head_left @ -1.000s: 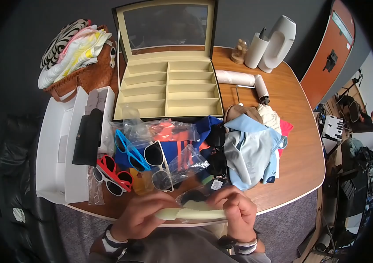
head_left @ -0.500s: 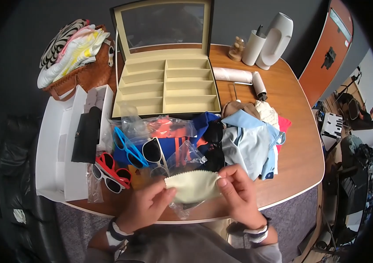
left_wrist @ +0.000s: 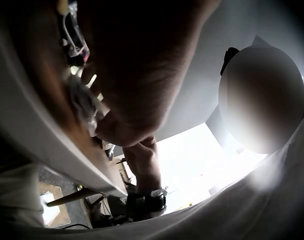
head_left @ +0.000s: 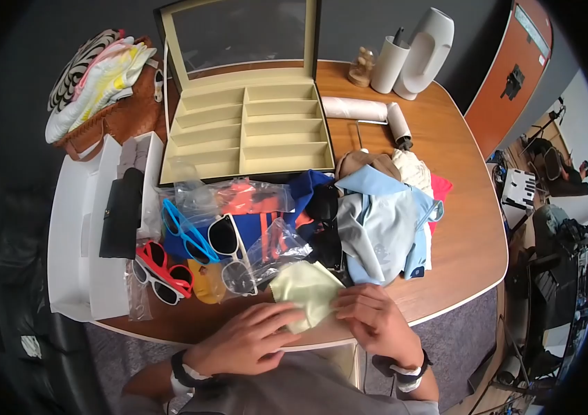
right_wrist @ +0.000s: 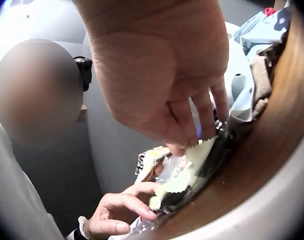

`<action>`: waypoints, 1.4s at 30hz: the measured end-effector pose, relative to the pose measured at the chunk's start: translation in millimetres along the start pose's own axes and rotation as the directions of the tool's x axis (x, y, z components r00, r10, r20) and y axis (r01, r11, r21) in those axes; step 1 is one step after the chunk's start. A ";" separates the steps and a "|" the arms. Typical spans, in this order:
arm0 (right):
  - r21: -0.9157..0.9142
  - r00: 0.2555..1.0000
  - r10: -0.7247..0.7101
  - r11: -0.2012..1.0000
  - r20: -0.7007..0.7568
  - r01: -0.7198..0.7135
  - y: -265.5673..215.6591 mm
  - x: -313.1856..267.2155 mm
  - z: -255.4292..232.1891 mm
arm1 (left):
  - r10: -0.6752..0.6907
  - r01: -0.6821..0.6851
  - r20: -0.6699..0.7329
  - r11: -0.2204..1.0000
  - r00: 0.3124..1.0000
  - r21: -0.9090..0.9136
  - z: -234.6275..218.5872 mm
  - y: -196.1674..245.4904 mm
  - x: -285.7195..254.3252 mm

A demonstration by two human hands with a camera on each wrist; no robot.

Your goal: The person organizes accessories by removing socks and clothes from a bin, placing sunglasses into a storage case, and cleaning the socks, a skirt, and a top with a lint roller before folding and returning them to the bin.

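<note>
A pale yellow cloth with zigzag edges lies spread at the table's front edge. My left hand is at its lower left, fingers extended and loosely spread, fingertips touching the cloth. My right hand pinches its right side between thumb and fingertips. The right wrist view shows that hand over the cloth, with clear plastic under it and my left hand by the far end. In the left wrist view my dark left hand hides most of the cloth.
Behind the cloth lie blue sunglasses, white-framed ones, red ones and plastic bags. Beyond stands an open compartment case. White boxes are at left, a light blue garment at right, cardboard rolls at the back right.
The cloth, stretched upright between both hands half a second ago, has come down flatter onto the table. My left hand has released its pinch and its fingers have spread.
</note>
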State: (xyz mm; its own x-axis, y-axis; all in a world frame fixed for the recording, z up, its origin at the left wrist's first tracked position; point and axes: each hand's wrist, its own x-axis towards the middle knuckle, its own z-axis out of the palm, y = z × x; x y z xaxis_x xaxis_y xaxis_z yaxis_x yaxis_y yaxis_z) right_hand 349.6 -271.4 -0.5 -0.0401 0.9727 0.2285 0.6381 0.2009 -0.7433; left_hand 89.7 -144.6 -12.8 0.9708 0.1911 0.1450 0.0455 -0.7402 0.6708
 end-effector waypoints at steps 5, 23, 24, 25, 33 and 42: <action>0.004 1.000 0.022 1.000 -0.005 -0.022 0.9 -9.9 -2.8 | 0.048 -0.047 -0.097 0.999 0.994 0.015 4.3 2.1 -3.0; -0.227 0.999 -0.029 0.973 0.019 0.033 -2.6 -2.7 26.5 | 0.093 -0.103 -0.108 0.990 0.990 -0.092 10.5 -1.1 -21.0; -0.228 0.999 -0.021 0.973 0.027 0.027 -1.7 -5.4 24.9 | 0.061 -0.086 -0.134 0.979 0.989 -0.187 8.7 1.7 -19.0; -0.229 0.999 -0.014 0.973 0.034 0.021 -1.4 -7.3 24.3 | 0.020 -0.041 -0.162 0.991 0.987 -0.126 11.0 0.9 -15.9; -0.361 0.991 0.134 0.925 0.029 -0.114 -8.4 -15.9 18.6 | -0.174 0.189 -0.091 0.961 0.980 0.200 27.9 -1.2 11.1; -0.316 0.995 0.033 0.949 0.090 -0.003 -15.6 -2.5 29.4 | -0.261 0.270 -0.112 0.961 0.959 0.068 21.1 3.8 15.0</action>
State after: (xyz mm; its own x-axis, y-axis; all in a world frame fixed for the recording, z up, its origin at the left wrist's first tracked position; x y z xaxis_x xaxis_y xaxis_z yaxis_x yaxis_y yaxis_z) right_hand 317.1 -273.6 -7.9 -0.0878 0.9853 0.1465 0.8486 0.1510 -0.5071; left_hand 109.4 -158.1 -23.4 0.8926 0.4486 0.0450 0.3217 -0.7036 0.6336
